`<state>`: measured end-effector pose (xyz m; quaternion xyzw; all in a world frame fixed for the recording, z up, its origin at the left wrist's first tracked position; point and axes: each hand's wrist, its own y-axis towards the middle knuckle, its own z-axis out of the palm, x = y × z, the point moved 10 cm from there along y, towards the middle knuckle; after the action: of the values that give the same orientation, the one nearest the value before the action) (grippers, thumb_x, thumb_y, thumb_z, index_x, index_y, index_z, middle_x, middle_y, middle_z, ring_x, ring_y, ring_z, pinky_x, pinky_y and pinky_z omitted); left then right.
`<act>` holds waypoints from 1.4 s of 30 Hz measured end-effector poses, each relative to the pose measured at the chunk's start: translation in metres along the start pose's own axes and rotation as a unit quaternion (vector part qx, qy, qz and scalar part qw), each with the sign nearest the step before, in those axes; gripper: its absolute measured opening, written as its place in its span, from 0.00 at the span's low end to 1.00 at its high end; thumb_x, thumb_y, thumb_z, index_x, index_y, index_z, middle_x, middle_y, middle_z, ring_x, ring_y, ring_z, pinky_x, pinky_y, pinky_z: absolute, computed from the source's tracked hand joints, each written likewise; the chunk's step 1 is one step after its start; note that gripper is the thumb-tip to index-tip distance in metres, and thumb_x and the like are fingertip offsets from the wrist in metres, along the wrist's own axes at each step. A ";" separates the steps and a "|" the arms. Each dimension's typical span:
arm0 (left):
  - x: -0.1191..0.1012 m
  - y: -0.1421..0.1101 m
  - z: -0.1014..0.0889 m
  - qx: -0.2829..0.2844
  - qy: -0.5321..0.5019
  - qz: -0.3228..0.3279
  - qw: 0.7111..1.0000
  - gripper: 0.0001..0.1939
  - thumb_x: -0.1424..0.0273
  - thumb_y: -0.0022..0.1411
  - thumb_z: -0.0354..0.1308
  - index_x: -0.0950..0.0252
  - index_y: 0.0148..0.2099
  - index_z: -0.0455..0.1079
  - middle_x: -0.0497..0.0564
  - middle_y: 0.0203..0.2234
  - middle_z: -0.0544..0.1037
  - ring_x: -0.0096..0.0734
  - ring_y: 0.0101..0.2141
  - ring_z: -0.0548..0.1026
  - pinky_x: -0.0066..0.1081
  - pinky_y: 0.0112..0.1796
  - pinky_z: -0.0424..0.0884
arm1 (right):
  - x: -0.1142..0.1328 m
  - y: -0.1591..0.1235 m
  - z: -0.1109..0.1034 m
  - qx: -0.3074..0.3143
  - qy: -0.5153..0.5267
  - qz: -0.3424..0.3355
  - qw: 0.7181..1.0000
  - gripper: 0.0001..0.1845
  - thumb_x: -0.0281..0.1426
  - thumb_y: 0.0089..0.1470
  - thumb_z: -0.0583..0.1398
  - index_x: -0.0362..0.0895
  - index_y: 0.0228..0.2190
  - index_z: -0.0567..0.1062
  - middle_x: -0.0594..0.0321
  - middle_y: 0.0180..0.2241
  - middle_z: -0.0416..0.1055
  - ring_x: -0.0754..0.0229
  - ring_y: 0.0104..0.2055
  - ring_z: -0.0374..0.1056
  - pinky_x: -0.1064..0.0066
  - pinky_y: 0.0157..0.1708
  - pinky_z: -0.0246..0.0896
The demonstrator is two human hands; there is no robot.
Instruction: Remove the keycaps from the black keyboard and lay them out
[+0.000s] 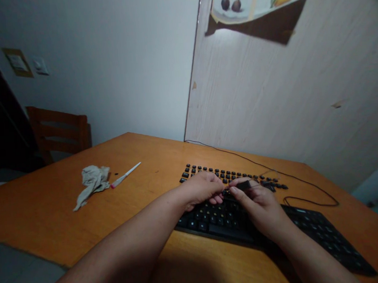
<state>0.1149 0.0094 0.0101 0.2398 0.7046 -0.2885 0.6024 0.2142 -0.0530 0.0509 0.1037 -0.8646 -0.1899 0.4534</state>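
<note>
My right hand [262, 205] is closed over the middle of a black keyboard [226, 229]. Between its thumb and fingers is a small black keycap puller [243, 185], with thin wires running out to the right. My left hand [205, 187] meets it from the left, fingertips pinched close to the right thumb; whatever they grip is too small to make out. Rows of loose black keycaps [185, 175] lie on the table behind the keyboard, partly hidden by both hands. Many keys still sit on the keyboard's near rows and its right end.
On the wooden table [158, 156], a crumpled grey cloth [95, 181] lies at left beside a white brush-like stick [127, 174] with a pink end. A black cable [241, 157] runs from the wall and loops at right. A wooden chair [60, 130] stands behind the left edge.
</note>
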 end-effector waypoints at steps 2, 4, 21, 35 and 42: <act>0.000 0.000 -0.003 -0.017 -0.005 -0.003 1.000 0.03 0.74 0.53 0.56 0.67 0.33 0.67 0.46 0.21 0.73 0.21 0.22 0.70 0.23 0.27 0.68 | 0.004 -0.001 0.001 -0.003 -0.001 -0.012 1.000 0.11 0.38 0.61 0.57 0.46 0.40 0.74 0.57 0.41 0.74 0.54 0.46 0.69 0.64 0.47 0.62; 0.001 0.001 -0.006 -0.031 -0.006 -0.006 0.999 0.03 0.75 0.51 0.56 0.67 0.32 0.67 0.45 0.19 0.72 0.21 0.21 0.70 0.23 0.26 0.67 | 0.006 -0.003 0.002 -0.005 0.001 -0.018 1.000 0.10 0.37 0.61 0.57 0.46 0.40 0.74 0.57 0.41 0.74 0.54 0.46 0.70 0.65 0.47 0.62; 0.008 0.004 -0.012 -0.035 -0.052 -0.023 0.998 0.05 0.79 0.53 0.55 0.67 0.34 0.67 0.47 0.20 0.74 0.22 0.22 0.74 0.21 0.25 0.69 | -0.006 -0.001 -0.006 -0.029 -0.097 0.000 0.995 0.13 0.33 0.60 0.52 0.44 0.40 0.74 0.61 0.30 0.72 0.56 0.34 0.68 0.67 0.35 0.61; 0.009 0.008 -0.006 0.000 -0.023 -0.008 1.000 0.08 0.79 0.52 0.54 0.67 0.37 0.65 0.48 0.23 0.75 0.23 0.22 0.74 0.22 0.24 0.69 | -0.002 -0.001 0.013 0.040 -0.149 -0.013 0.988 0.09 0.34 0.57 0.58 0.46 0.39 0.76 0.63 0.29 0.74 0.60 0.30 0.68 0.69 0.32 0.61; 0.008 0.007 -0.008 -0.004 -0.046 -0.019 0.999 0.11 0.80 0.51 0.53 0.66 0.38 0.64 0.48 0.24 0.75 0.24 0.23 0.76 0.22 0.25 0.70 | -0.011 0.001 0.005 0.020 -0.151 0.019 0.988 0.11 0.37 0.55 0.59 0.45 0.37 0.75 0.66 0.23 0.70 0.61 0.25 0.65 0.71 0.26 0.57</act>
<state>0.1127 0.0198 0.0024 0.2109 0.6814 -0.3078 0.6297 0.2166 -0.0468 0.0403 0.0663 -0.9287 -0.1774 0.3187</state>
